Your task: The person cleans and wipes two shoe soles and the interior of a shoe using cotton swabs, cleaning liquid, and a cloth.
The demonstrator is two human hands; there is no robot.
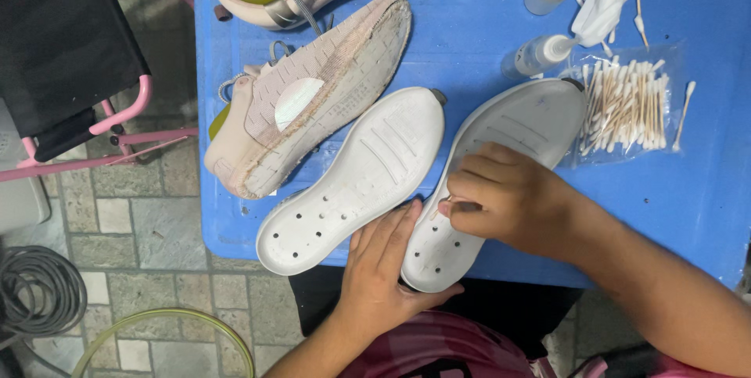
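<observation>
- While the left hand (381, 272) lies flat, steadying the right sole (501, 167) at its heel, the right hand (501, 194) pinches a small swab on it.
- Sole's long axis runs from 7 to 1 o'clock.
- Second sole (356, 179) lies alongside, at 10 o'clock.

The left hand (383, 268) reaches up from the bench's near edge, palm down, fingers together and flat, thumb spread to the right. The right hand (501, 194) comes in from the right, forearm slanting, fingers curled, thumb and forefinger pinched.
</observation>
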